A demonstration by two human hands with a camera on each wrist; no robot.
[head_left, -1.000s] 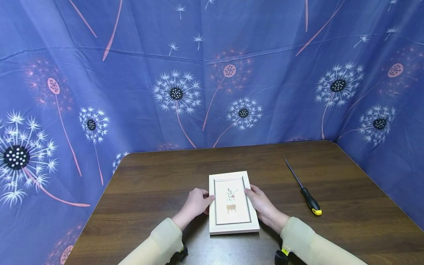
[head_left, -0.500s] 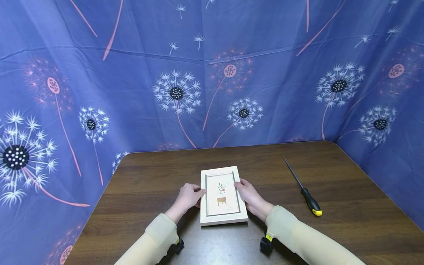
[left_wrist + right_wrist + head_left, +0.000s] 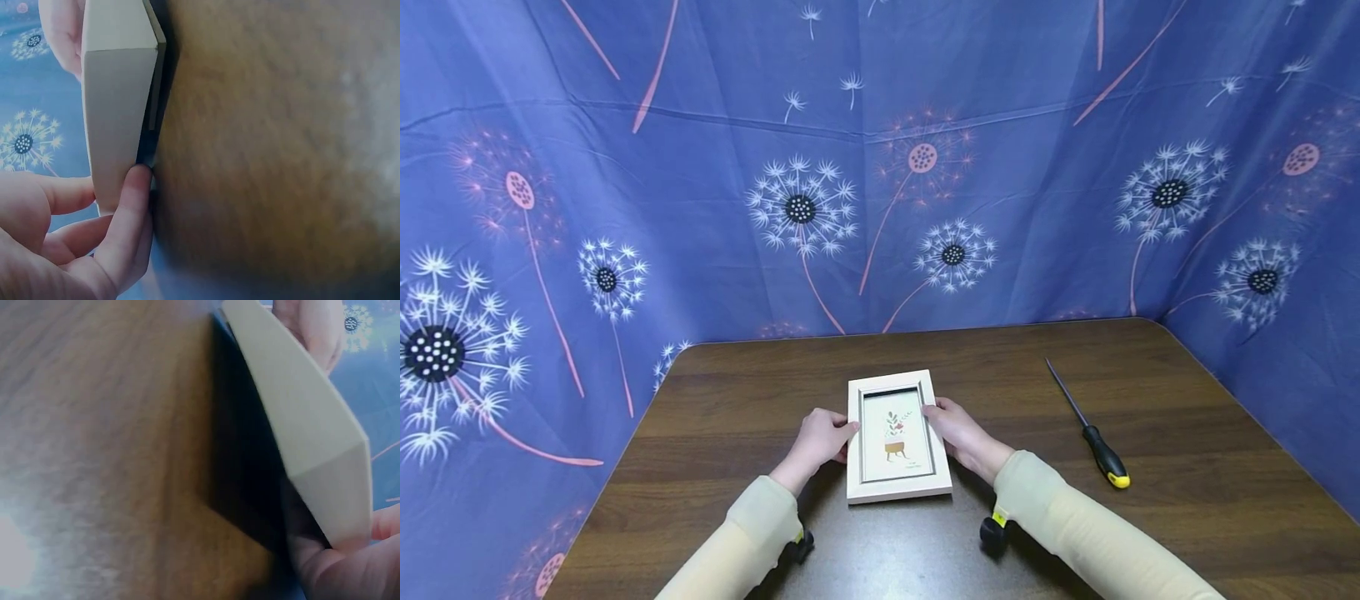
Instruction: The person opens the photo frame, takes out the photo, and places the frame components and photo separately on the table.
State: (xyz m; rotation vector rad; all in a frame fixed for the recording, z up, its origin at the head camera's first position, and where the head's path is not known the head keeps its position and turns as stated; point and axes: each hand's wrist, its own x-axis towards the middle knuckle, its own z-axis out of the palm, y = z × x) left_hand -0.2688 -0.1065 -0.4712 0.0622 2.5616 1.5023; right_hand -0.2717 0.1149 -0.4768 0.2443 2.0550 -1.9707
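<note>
A white picture frame with a print of a potted plant faces up between the two hands in the head view. My left hand grips its left side, thumb on the front edge. Fingers of that hand curl to the back in the left wrist view. On the opposite side my right hand holds the frame, its thumb over the front. Seen from the right wrist, fingers reach behind the pale frame edge. The frame is held close over the brown table, its back mostly in shadow.
A screwdriver with a black and yellow handle lies on the wooden table to the right. A blue curtain with dandelion prints hangs behind the table and along both sides.
Both hands have carried the picture frame left and slightly toward the back of the table. The grip on both sides stays the same, and the screwdriver has not moved.
</note>
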